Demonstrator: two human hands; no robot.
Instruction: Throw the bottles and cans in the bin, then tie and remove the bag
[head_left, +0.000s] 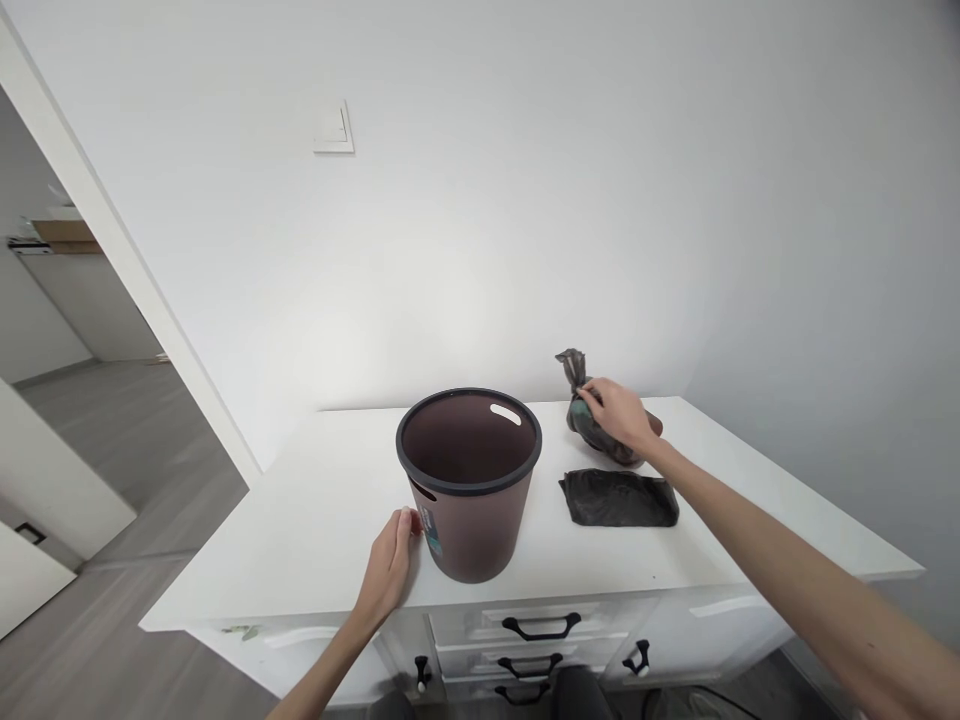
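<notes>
A brown trash bin with a dark rim stands upright on the white cabinet top, its inside visible and bare. My left hand rests at the bin's lower left side, fingers stretched out and holding nothing; the fingertips are at or against the wall by the label. To the right, my right hand pinches the gathered neck of a filled black garbage bag, thumb and fingers closed on it. The bag's contents are partly hidden by the hand. In front of it lies a folded black garbage bag, flat.
The white cabinet top stands against a pale wall with a light switch. Below its front edge are drawers with black handles. A doorway opens at the left, and a cable runs on the floor at lower right.
</notes>
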